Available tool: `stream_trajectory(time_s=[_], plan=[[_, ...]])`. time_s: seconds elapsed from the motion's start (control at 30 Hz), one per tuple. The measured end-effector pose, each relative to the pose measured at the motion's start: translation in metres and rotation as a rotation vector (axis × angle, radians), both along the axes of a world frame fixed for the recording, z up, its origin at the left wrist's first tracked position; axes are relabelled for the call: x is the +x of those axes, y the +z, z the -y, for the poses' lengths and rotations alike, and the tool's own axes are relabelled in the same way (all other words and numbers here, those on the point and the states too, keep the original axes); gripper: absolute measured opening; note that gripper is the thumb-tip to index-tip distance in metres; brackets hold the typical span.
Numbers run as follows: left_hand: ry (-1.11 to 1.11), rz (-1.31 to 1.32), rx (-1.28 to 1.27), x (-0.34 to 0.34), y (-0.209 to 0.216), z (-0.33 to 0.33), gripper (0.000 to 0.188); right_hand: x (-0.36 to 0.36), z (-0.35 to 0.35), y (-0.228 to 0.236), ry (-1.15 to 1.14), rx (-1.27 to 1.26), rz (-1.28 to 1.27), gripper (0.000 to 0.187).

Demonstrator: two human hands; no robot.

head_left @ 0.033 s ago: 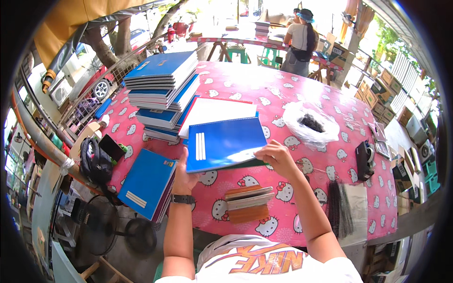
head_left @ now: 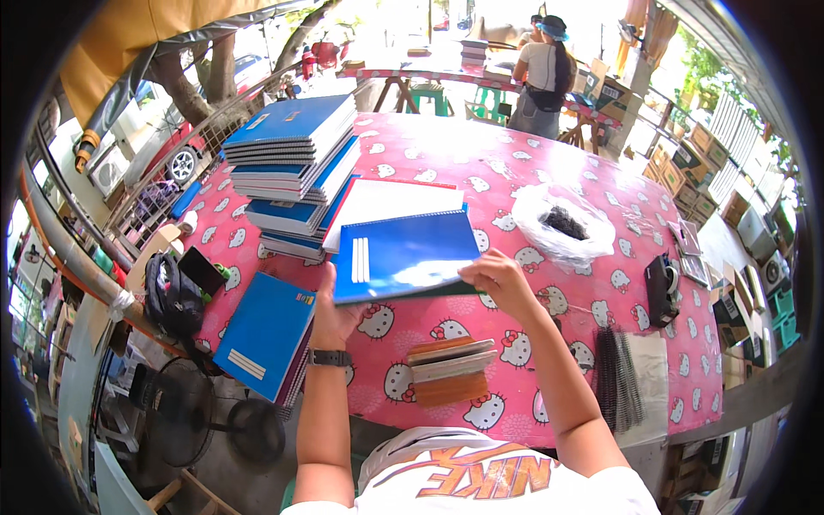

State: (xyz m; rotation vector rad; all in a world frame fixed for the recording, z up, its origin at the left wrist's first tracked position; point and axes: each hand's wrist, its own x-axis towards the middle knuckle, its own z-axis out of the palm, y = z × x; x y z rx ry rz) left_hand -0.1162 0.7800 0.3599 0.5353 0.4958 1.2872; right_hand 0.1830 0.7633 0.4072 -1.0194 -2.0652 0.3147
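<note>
A blue spiral-bound notebook (head_left: 408, 245), with white label lines on its cover, is held tilted above the table between my hands. My left hand (head_left: 333, 311) grips its left edge, with the thumb up along the side and the fingers underneath. At its lower right corner, my right hand (head_left: 499, 279) pinches the cover's edge. Behind it lies a white sheet with a red border (head_left: 399, 199), partly covered. A tall stack of blue notebooks (head_left: 287, 167) rises at the far left. Closer to me, beside my left forearm, sits a smaller pile of blue notebooks (head_left: 266, 330).
On the pink patterned tablecloth (head_left: 446, 154) are a wood-and-grey block (head_left: 451, 369), black binding coils (head_left: 616, 378), a plastic bag (head_left: 562, 227) with black contents, and a black device (head_left: 663, 292). A black bag (head_left: 172, 287) hangs at the left edge. People stand at a farther table.
The notebook has shifted slightly left and its near edge has risen a little, both hands moving with it. Nothing else has visibly moved.
</note>
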Motion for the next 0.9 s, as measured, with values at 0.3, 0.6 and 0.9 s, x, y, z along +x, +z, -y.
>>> stream_trajectory(time_s=[0.3, 0.6, 0.9], plan=[[1.297, -1.465, 0.688, 0.027, 0.007, -0.038, 0.050, -0.037, -0.075, -0.022, -0.142, 0.199, -0.019, 0.008], [0.514, -1.976, 1.104, 0.063, -0.027, -0.037, 0.031, -0.023, -0.017, 0.042, -0.062, 0.176, -0.049, 0.013], [0.136, -0.196, -0.105, -0.009, -0.012, 0.041, 0.036, 0.017, 0.087, -0.010, 0.116, 0.112, 0.105, 0.029]])
